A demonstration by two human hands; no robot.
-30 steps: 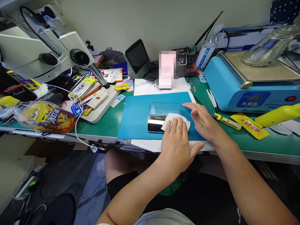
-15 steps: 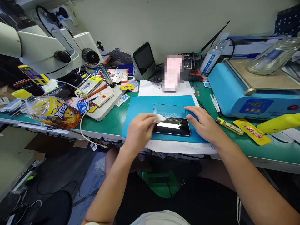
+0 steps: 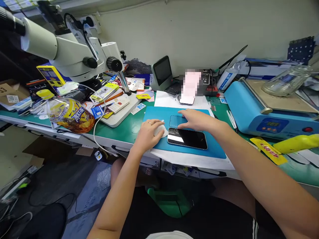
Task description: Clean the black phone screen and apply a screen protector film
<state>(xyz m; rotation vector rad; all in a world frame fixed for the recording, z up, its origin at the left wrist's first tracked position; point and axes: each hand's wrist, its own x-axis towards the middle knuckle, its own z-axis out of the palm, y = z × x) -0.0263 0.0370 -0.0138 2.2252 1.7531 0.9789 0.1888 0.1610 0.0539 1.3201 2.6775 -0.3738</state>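
With the phone (image 3: 187, 138) glass apparently wiped and lying just right of the left hand (image 3: 149, 132) grip pinching the white wipe (image 3: 161, 131), the right hand (image 3: 196, 120) rests spread-fingered on the clear film (image 3: 173, 121) beyond, not yet lifted.

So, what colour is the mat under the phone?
Blue; the mat shows best in the head view.

A small white wipe (image 3: 161, 131) rests on a blue rubber mat (image 3: 152, 116), just left of a glossy black rectangular phone (image 3: 187, 138) lying flat, screen up. A clear rectangular film sheet (image 3: 175, 120) lies flat just behind the phone.
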